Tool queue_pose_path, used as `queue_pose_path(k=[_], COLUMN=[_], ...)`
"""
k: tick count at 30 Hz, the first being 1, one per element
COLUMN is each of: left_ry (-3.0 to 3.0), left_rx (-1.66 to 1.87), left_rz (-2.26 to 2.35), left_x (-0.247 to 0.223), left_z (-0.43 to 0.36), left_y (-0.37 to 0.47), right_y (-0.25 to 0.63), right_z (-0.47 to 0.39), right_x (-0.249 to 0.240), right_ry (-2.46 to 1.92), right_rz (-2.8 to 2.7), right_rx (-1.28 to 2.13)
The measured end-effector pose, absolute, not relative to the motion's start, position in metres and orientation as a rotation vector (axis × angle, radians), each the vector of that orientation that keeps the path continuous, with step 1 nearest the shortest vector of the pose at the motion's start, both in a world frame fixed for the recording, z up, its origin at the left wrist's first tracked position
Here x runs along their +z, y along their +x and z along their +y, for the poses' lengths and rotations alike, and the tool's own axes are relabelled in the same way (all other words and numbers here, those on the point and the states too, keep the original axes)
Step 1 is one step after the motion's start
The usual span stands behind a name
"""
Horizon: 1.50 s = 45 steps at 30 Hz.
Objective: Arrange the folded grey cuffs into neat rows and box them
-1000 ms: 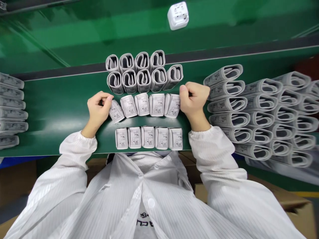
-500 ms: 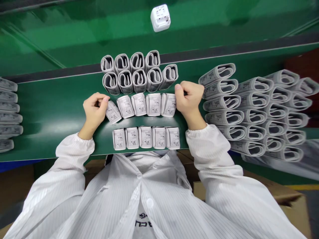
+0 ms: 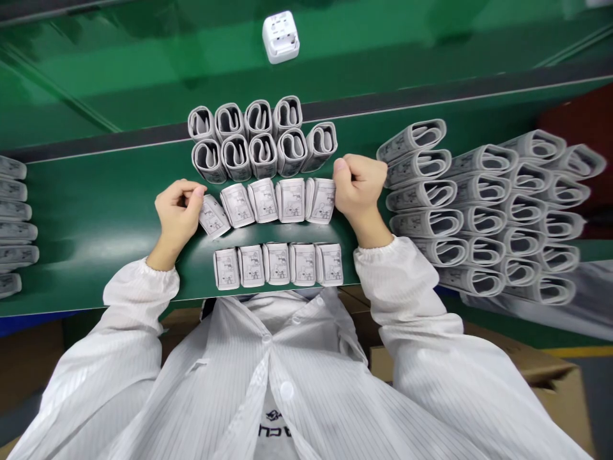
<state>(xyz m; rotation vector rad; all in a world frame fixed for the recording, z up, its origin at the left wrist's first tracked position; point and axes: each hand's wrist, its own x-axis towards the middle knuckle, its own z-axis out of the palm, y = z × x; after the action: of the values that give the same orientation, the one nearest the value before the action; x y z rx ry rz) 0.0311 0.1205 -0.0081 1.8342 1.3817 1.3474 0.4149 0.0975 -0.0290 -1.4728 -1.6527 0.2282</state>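
A slightly curved row of several folded printed leaflets lies between my hands on the green table. My left hand (image 3: 177,211) is closed, its thumb and forefinger at the upper corner of the tilted leftmost folded leaflet (image 3: 214,217). At the other end, my right hand (image 3: 357,188) is curled, with its thumb against the edge of the rightmost folded leaflet (image 3: 322,201). Its inner fingers are hidden. Closer to my body, a second row of folded leaflets (image 3: 278,264) lies along the table edge. Just beyond my hands, rolled leaflets (image 3: 262,156) stand on end in two rows.
Stacked folded leaflets (image 3: 483,220) fill the right side of the green table (image 3: 110,223). Another stack of leaflets (image 3: 14,230) reaches the left picture edge. A white plug adapter (image 3: 281,37) sits at the back. Below the table at right is a cardboard box (image 3: 550,390).
The whole view has shifted slightly, so the adapter and stacks appear further left. Both hands keep their places at the two ends of the curved row.
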Motion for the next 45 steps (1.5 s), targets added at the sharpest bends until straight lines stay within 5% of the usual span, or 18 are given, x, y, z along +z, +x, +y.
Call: queue_pose_path(k=[45], left_ry=[1.975], left_rx=[1.292], left_rz=[1.457], left_x=[-0.013], left_z=[0.121], left_y=[0.024], right_y=[0.418], right_z=[0.102], right_x=[-0.042], right_ry=[-1.386], right_rz=[-1.571], right_rx=[0.346])
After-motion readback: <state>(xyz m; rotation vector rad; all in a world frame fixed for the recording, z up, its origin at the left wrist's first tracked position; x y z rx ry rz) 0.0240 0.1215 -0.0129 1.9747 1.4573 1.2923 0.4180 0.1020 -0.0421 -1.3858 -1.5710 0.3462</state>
